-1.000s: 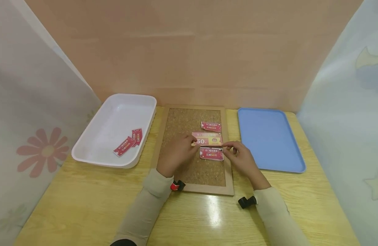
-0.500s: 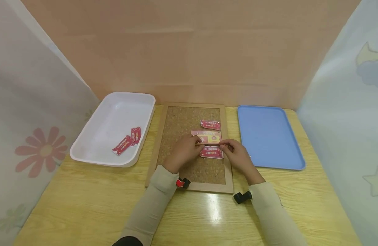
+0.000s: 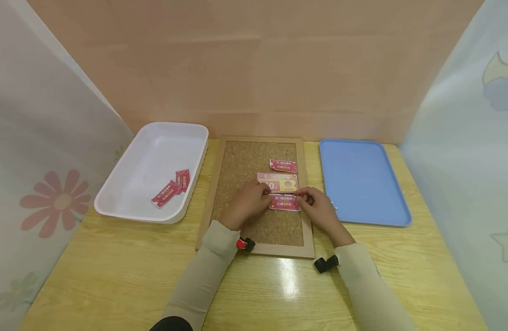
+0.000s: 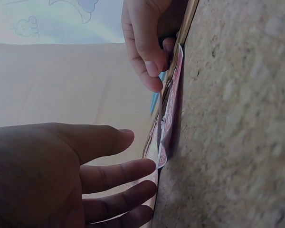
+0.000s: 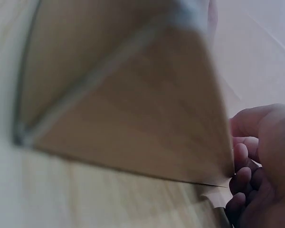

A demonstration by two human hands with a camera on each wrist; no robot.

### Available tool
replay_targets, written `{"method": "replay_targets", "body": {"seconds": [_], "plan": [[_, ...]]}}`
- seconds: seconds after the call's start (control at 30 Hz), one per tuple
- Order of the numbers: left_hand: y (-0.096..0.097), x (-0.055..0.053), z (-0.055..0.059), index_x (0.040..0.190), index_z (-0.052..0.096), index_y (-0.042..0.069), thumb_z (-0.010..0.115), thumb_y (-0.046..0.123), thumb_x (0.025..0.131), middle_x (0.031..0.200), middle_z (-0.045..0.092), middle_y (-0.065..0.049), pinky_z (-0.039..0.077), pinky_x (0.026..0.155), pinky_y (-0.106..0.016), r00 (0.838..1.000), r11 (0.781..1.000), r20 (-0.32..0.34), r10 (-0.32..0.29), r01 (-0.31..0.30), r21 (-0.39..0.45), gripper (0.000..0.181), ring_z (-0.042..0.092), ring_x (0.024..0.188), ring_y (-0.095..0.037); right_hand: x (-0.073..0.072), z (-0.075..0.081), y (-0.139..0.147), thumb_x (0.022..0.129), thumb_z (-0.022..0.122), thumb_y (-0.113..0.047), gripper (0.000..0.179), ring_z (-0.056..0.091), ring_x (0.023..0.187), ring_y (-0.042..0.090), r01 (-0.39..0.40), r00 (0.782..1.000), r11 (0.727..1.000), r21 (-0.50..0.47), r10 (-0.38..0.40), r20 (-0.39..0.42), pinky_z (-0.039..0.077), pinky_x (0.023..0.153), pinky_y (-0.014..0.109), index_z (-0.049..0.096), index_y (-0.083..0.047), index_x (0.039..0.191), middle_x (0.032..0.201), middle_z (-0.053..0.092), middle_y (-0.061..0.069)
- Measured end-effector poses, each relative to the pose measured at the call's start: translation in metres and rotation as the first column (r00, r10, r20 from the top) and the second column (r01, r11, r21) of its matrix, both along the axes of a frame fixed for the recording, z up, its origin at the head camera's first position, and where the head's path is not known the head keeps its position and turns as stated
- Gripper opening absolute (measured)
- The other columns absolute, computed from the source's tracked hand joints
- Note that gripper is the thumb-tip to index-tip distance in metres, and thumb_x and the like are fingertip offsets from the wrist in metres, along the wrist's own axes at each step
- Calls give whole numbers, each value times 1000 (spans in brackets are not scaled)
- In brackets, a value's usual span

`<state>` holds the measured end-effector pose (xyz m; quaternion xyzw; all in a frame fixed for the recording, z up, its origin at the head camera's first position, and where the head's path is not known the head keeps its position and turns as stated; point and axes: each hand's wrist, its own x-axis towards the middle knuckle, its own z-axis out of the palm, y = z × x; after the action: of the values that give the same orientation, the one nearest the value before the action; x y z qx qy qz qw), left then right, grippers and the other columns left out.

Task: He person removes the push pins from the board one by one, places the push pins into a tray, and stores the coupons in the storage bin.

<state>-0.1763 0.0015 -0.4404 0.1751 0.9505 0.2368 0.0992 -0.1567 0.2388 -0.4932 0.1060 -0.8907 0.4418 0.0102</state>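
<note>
A pink and yellow coupon [image 3: 288,185] lies across the cork board [image 3: 243,161] between two smaller red coupons, one above [image 3: 283,166] and one below [image 3: 285,202]. My left hand [image 3: 246,202] is at its lower left edge. In the left wrist view that hand's fingers are extended, fingertips at the coupon's edge, thumb standing apart. My right hand [image 3: 320,209] pinches the coupon's lower right corner between thumb and index finger, its other fingers curled. The coupon's lower edge is seen nearly edge-on in the left wrist view, raised off the cork.
At left, a white tub [image 3: 134,179] holds red coupons [image 3: 166,194]. A blue tray [image 3: 365,181] lies to the right, with small silvery bits at its near left edge. Small pins [image 3: 295,174] show near the coupons' right ends. The wooden table [image 3: 126,276] extends in front.
Both hands have shifted slightly, the left one moving right along the pink and yellow coupon's lower edge. The coupon's lower edge has tilted, and the right hand stays at its corner.
</note>
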Motion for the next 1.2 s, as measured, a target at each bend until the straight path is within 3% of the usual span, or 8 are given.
{"method": "replay_targets", "body": {"seconds": [0.27, 0.7, 1.0, 1.2], "plan": [[0, -2, -5, 110, 69, 13, 59, 36, 95, 110, 60, -1, 45, 87, -37, 1000, 1000, -26, 2, -3, -16, 29, 55, 99, -17, 0, 0, 0, 97, 61, -23, 16, 44, 67, 21, 1, 1000, 1000, 5, -1, -12, 37, 60, 32, 67, -16, 110, 84, 52, 2], [0, -7, -12, 107, 67, 15, 65, 36, 92, 110, 58, 0, 43, 88, -40, 999, 999, -5, 39, -39, 13, 26, 52, 101, -18, 0, -1, 0, 97, 62, -23, 15, 43, 66, 20, -1, 999, 999, 41, 3, -45, 37, 60, 33, 68, -15, 108, 83, 52, 2], [-1, -8, -15, 104, 67, 15, 67, 33, 91, 108, 58, 1, 43, 87, -39, 999, 997, -1, 48, -48, 54, 23, 51, 98, -17, 1, 0, 0, 97, 61, -22, 15, 43, 67, 20, 2, 999, 999, 47, 0, -40, 37, 60, 34, 68, -15, 108, 84, 52, 2], [-4, -13, -24, 100, 66, 18, 68, 33, 91, 105, 57, 4, 41, 90, -38, 999, 994, 6, 40, -40, 101, 18, 51, 100, -14, 1, 1, -1, 97, 62, -21, 14, 44, 67, 21, 3, 999, 999, 49, -1, -41, 37, 61, 34, 68, -14, 107, 84, 52, 2]]}}
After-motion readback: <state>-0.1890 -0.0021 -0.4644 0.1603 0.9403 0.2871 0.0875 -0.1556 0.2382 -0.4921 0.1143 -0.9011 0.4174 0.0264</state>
